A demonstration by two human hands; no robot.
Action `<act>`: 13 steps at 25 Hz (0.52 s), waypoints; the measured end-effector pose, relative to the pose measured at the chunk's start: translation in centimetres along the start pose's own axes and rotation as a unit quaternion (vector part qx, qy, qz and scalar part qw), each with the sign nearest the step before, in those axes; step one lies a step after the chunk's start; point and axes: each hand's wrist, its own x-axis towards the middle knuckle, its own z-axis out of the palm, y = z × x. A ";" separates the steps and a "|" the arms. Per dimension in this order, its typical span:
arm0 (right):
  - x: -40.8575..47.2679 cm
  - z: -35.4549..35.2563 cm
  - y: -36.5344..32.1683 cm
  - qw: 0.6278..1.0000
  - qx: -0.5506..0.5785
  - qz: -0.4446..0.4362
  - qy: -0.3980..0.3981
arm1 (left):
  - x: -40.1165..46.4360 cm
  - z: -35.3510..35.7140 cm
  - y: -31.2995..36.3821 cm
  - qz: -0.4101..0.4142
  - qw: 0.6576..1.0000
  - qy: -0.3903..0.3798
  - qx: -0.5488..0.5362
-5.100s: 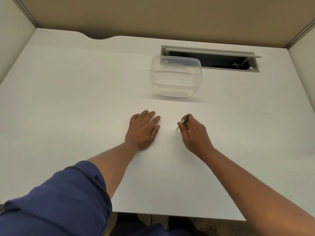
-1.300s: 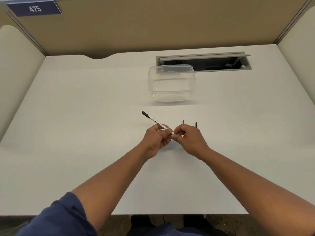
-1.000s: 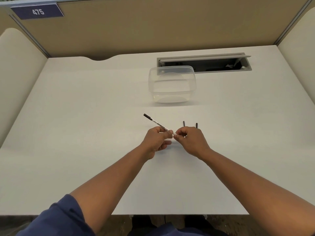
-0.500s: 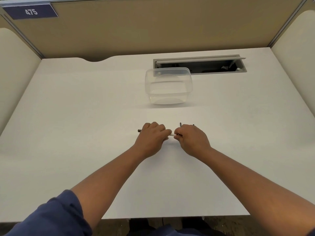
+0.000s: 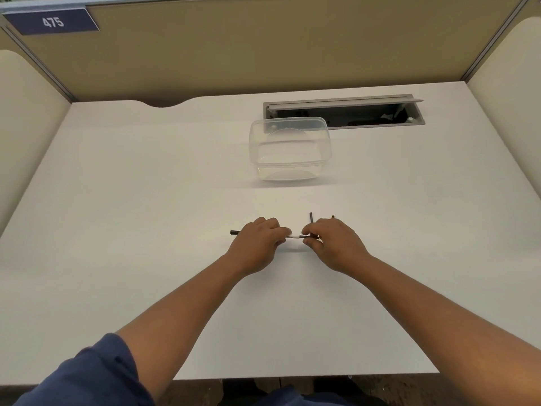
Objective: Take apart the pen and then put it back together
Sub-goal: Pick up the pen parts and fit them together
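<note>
My left hand [image 5: 257, 243] grips the white pen barrel [image 5: 293, 237], which lies level across the desk. The barrel's dark end [image 5: 234, 232] pokes out to the left of the fist. My right hand [image 5: 332, 244] pinches a thin dark part [image 5: 306, 237] at the barrel's right end. A small dark pen piece [image 5: 311, 217] lies on the desk just behind my right hand. The tip of another dark piece [image 5: 333, 217] shows above the right knuckles; the rest is hidden.
A clear plastic container [image 5: 289, 149] stands behind the hands on the white desk [image 5: 146, 200]. A grey cable hatch [image 5: 345, 111] is open at the back right. Beige partitions wall in the desk on three sides.
The pen has swung from tilted up and to the left down to level. Both hands have stayed together at the barrel's right end, where a dark part now shows between them.
</note>
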 end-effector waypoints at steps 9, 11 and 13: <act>0.1 -0.3 1.4 0.997 -0.079 0.022 0.006 | -0.6 -0.2 -0.4 -0.062 0.997 -0.039 -0.008; 0.2 -0.5 2.1 0.997 -0.068 0.040 0.015 | -0.7 -0.1 -0.6 -0.077 0.996 -0.045 -0.015; 0.5 -0.7 2.4 0.997 -0.055 0.052 0.019 | -0.6 0.0 -0.7 -0.088 0.994 -0.056 -0.021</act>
